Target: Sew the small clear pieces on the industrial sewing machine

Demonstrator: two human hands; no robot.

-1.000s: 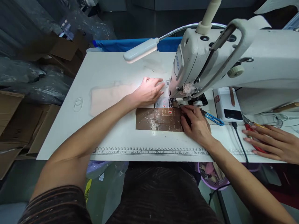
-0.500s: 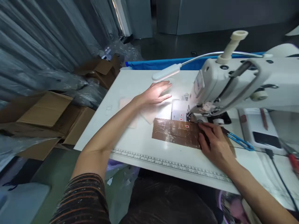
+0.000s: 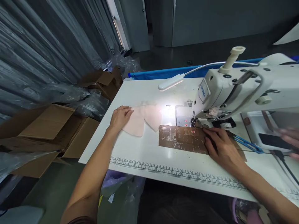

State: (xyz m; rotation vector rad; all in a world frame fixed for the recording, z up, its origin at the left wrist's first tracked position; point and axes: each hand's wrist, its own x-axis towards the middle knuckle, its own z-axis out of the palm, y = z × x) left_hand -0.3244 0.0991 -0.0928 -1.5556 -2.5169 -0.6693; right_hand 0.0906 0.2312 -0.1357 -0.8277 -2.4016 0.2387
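My left hand (image 3: 120, 119) lies at the left end of pale pink fabric pieces (image 3: 136, 124), fingers extended over their edge and holding nothing I can see. The fabric lies flat, with a V-shaped gap in its front edge. My right hand (image 3: 219, 144) rests with extended fingers on the right end of a brown, shiny strip (image 3: 177, 138) with a small red mark. That strip lies just in front of the sewing machine's presser foot (image 3: 193, 122). Beside my right hand are blue thread snips (image 3: 249, 144), partly on the machine bed.
The white sewing machine (image 3: 215, 90) stands at right, a lamp (image 3: 171, 82) glowing beside it. A printed ruler (image 3: 173, 171) runs along the table's front. A phone-like device (image 3: 273, 140) lies at right, near another person's blurred hand (image 3: 291, 138). Cardboard boxes (image 3: 49, 121) stand left.
My left hand has moved left and nearer, from below the lamp to the fabric's left end, uncovering the fabric. My right hand stays on the brown strip. A blurred hand has appeared at right.
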